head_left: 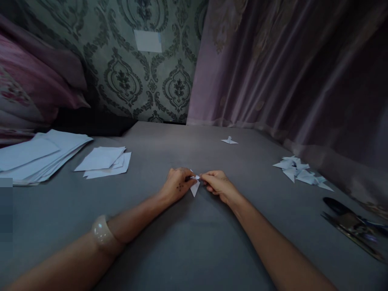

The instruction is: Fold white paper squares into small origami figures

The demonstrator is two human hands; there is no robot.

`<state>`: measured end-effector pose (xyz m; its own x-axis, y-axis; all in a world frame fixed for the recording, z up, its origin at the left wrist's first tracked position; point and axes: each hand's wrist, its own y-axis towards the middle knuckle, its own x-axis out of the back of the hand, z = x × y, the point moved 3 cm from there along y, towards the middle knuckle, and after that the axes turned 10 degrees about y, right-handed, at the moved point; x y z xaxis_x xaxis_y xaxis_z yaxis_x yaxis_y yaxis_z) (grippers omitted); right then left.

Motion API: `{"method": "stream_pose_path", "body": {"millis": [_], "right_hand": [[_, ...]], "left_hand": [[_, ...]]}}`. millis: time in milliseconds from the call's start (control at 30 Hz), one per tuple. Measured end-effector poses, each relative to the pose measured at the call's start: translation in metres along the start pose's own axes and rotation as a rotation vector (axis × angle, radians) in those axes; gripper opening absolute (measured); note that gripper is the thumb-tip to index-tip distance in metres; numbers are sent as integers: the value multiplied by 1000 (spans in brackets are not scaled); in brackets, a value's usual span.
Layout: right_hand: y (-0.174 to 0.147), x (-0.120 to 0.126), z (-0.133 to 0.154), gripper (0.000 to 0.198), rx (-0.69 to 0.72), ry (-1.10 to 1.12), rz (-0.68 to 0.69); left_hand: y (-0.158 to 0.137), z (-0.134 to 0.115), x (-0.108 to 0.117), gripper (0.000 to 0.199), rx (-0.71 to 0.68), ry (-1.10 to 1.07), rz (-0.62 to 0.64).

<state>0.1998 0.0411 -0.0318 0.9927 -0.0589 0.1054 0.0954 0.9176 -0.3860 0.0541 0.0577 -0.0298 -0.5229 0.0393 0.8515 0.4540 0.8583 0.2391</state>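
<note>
Folded paper (194, 190) is at the middle of the table (194, 250), gripped by the left hand (178, 184), which hides its upper part, and pinched at one tip by the right hand (221, 185). Paper sheets (36, 153), partly cut off, lie at the left edge beside smaller squares (101, 157); folded pieces (304, 176) and dark, indistinct items (336, 205) sit by the right edge, a lone piece (229, 141) near the far edge.

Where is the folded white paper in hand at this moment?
In the head view, the folded white paper is a little below center, between the left hand and right hand, nearer than the lone folded piece on the gray tabletop.
</note>
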Motion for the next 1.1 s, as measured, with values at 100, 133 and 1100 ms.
{"method": "stream_pose_path", "body": {"millis": [100,133,1100], "right_hand": [[2,1,-1,17,-8,31,-7],[3,2,-1,17,-5,44,-10],[-6,-18,-1,23,595,-656,-70]], "left_hand": [[0,1,-1,14,27,11,13],[0,3,-1,15,56,19,3],[12,69,23,25,120,232,-42]]}}
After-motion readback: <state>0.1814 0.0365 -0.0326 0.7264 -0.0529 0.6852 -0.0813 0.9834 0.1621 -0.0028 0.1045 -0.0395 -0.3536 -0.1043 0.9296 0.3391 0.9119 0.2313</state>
